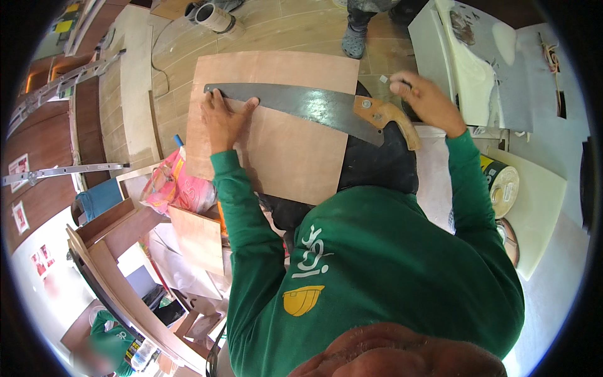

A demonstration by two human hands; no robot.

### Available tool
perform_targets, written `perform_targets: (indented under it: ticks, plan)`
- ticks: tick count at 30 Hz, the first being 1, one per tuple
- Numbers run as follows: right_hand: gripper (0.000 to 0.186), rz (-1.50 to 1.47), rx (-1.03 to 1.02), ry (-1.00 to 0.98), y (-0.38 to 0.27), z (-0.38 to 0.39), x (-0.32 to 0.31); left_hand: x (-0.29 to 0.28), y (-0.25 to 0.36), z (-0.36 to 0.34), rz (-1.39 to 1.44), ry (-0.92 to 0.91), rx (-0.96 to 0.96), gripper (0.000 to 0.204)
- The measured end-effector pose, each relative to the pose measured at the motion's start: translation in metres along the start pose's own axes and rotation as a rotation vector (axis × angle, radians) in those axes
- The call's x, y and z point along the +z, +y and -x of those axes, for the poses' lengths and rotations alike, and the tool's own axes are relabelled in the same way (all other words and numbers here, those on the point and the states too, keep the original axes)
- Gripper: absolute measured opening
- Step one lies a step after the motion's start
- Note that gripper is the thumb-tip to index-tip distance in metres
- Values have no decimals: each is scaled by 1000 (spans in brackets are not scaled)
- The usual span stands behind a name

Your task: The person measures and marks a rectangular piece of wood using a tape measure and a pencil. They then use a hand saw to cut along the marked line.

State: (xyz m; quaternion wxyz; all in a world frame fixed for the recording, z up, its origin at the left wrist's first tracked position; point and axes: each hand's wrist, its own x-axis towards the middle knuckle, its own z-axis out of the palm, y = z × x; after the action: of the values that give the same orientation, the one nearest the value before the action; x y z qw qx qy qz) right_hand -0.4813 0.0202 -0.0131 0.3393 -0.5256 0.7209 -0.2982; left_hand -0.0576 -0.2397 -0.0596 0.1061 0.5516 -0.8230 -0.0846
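Note:
A handsaw with a grey blade and wooden handle lies across a thin brown board. The board rests over my lap. My left hand is spread on the board's left part, its fingertips and thumb touching the blade's lower edge near the narrow end. Its fingers are apart. Right of the saw handle, my right hand is raised with its fingers closed. Something small and dark shows at the fingers, too little to name. The saw handle is apart from this hand.
A pink plastic bag and wooden pieces lie to my left. A white cabinet and a can stand at right. Another person's shoe is beyond the board. A ladder is at far left.

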Motion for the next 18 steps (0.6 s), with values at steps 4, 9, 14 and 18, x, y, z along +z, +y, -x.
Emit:
perform_targets:
  ticks: [4, 9, 14, 18]
  plan:
    - [41, -128, 126, -43, 22, 35, 48, 13, 19, 60, 72, 118, 29, 94]
    - [46, -594, 326, -81, 22, 47, 53, -8, 68, 142, 195, 47, 37, 85]
    - [46, -640, 212, 75, -17, 35, 20, -38, 68, 181, 402, -26, -21, 83]
    - [46, -826, 118, 156, -32, 9, 10, -66, 63, 176, 457, 21, -111, 71]
